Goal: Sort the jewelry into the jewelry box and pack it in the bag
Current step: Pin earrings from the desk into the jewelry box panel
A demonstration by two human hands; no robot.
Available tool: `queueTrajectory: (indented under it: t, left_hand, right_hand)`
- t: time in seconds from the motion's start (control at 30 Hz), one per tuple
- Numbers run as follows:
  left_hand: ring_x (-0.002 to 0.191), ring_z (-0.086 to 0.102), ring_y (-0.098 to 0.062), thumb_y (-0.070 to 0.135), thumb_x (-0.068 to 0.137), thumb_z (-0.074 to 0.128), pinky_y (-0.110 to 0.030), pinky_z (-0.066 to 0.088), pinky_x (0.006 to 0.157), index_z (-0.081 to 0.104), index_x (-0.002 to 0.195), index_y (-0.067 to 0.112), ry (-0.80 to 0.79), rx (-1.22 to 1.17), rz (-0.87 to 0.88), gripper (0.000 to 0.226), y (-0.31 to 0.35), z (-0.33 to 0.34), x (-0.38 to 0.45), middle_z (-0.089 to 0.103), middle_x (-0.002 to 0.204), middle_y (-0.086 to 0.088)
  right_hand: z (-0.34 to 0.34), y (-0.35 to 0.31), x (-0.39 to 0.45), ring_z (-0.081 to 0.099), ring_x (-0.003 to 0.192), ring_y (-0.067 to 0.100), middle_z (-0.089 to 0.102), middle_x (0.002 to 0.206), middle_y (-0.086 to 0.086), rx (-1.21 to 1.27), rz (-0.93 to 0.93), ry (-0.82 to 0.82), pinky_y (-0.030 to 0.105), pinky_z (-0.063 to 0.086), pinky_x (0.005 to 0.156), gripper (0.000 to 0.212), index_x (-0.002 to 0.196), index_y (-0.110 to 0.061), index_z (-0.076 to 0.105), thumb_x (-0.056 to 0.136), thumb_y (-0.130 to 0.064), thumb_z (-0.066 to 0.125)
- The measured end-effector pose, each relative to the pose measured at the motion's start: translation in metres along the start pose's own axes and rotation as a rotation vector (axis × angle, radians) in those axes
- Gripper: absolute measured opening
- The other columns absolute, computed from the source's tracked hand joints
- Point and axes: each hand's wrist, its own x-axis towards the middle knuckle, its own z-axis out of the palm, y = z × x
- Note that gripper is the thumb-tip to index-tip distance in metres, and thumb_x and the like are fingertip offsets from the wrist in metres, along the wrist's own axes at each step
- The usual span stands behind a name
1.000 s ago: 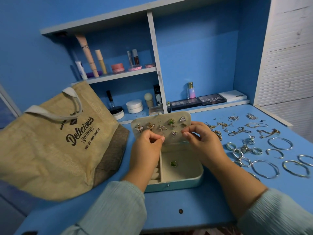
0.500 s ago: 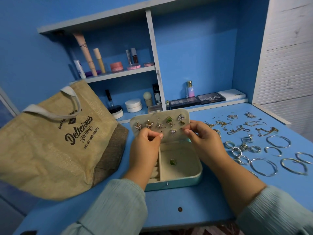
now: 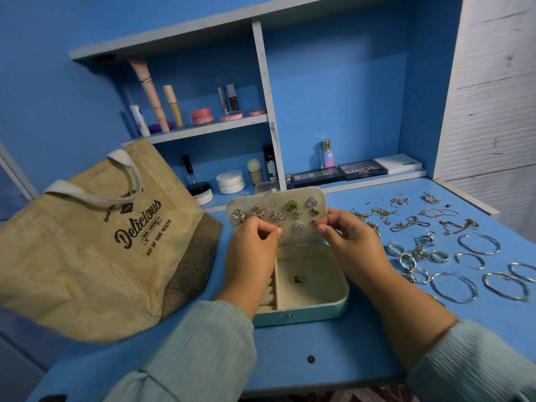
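The pale teal jewelry box (image 3: 345, 297) lies open on the blue desk, its cream earring panel (image 3: 275, 201) standing upright with several earrings pinned on it. One green earring (image 3: 298, 279) lies loose in the box's big compartment. My left hand (image 3: 249, 256) curls its fingers at the panel's lower left corner and hides that corner. My right hand (image 3: 353, 245) pinches with thumb and fingertips at the panel's right edge, beside a small gold earring (image 3: 314, 211). What it pinches is too small to tell. The jute bag (image 3: 87, 256) printed "Delicious" lies to the left.
Right of the box the desk holds chains (image 3: 409, 223), rings (image 3: 417, 253) and silver bangles (image 3: 452, 287). Behind, shelves (image 3: 214, 127) carry cosmetic tubes, jars, a perfume bottle (image 3: 327, 155) and eyeshadow palettes (image 3: 362, 169). A white slatted door (image 3: 493, 97) stands at the right.
Both hands stay at the earring panel with only small fingertip shifts. The box, bag and loose jewelry have not moved.
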Motion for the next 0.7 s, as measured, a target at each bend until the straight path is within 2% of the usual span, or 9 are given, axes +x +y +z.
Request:
queueTrajectory:
  t: [0.1,0.23,0.37,0.43,0.57,0.63,0.7]
  left_hand:
    - [0.065,0.051,0.000,0.028,0.088,0.061,-0.016,0.034,0.051,0.045,0.072,0.027,0.024,0.068,0.052,0.023,0.0010,0.0013,0.0012,0.056,0.073,0.010]
    - [0.065,0.052,-0.010,0.027,0.090,0.059,-0.019,0.038,0.052,0.035,0.066,0.025,0.042,0.178,0.141,0.033,0.0005,0.0028,0.0033,0.054,0.071,0.006]
    - [0.053,0.038,-0.002,0.027,0.092,0.056,-0.016,0.023,0.046,0.032,0.064,0.025,0.061,0.275,0.207,0.036,0.0002,0.0024,0.0034,0.043,0.062,0.008]
    - [0.052,0.037,-0.003,0.027,0.092,0.055,-0.016,0.021,0.046,0.032,0.064,0.026,0.070,0.316,0.246,0.036,-0.0007,0.0018,0.0045,0.041,0.062,0.008]
    - [0.071,0.046,-0.016,0.027,0.091,0.055,-0.024,0.031,0.058,0.039,0.071,0.021,0.083,0.451,0.372,0.027,-0.0018,-0.0007,0.0077,0.045,0.073,0.005]
    - [0.074,0.049,-0.019,0.024,0.082,0.068,-0.026,0.033,0.060,0.045,0.071,0.019,0.167,0.551,0.487,0.026,-0.0033,-0.0018,0.0076,0.048,0.076,0.002]
    - [0.070,0.052,-0.024,0.023,0.066,0.081,-0.030,0.039,0.056,0.052,0.071,0.015,0.312,0.627,0.579,0.030,-0.0071,-0.0001,0.0068,0.052,0.077,-0.005]
  right_hand:
    - [0.0002,-0.0005,0.0001,0.052,0.087,-0.010,0.061,0.098,-0.012,0.006,-0.010,0.001,-0.004,0.038,0.068,0.022,0.074,-0.023,0.060,0.087,-0.005,0.060]
    - [0.0002,0.0004,0.0006,0.053,0.088,-0.009,0.062,0.099,-0.009,-0.010,-0.016,-0.008,-0.004,0.038,0.069,0.021,0.074,-0.024,0.060,0.087,-0.007,0.060]
    - [-0.0004,0.0010,0.0005,0.053,0.088,-0.009,0.062,0.098,-0.010,-0.012,-0.021,-0.011,-0.004,0.037,0.069,0.022,0.074,-0.024,0.060,0.087,-0.006,0.060]
    - [-0.0003,0.0009,0.0006,0.053,0.088,-0.009,0.061,0.098,-0.010,-0.023,-0.024,-0.015,-0.004,0.037,0.069,0.021,0.075,-0.024,0.060,0.087,-0.007,0.060]
    - [-0.0004,0.0013,0.0004,0.052,0.087,-0.009,0.061,0.099,-0.009,-0.021,-0.030,-0.010,-0.004,0.036,0.068,0.023,0.074,-0.025,0.059,0.087,-0.007,0.060]
    - [-0.0004,0.0011,0.0005,0.052,0.087,-0.009,0.061,0.099,-0.009,-0.029,-0.027,-0.014,-0.005,0.036,0.067,0.023,0.073,-0.026,0.059,0.087,-0.007,0.060]
    - [-0.0002,0.0018,0.0010,0.053,0.088,-0.008,0.062,0.100,-0.007,-0.034,-0.030,-0.013,-0.005,0.036,0.068,0.024,0.073,-0.027,0.059,0.087,-0.008,0.061]
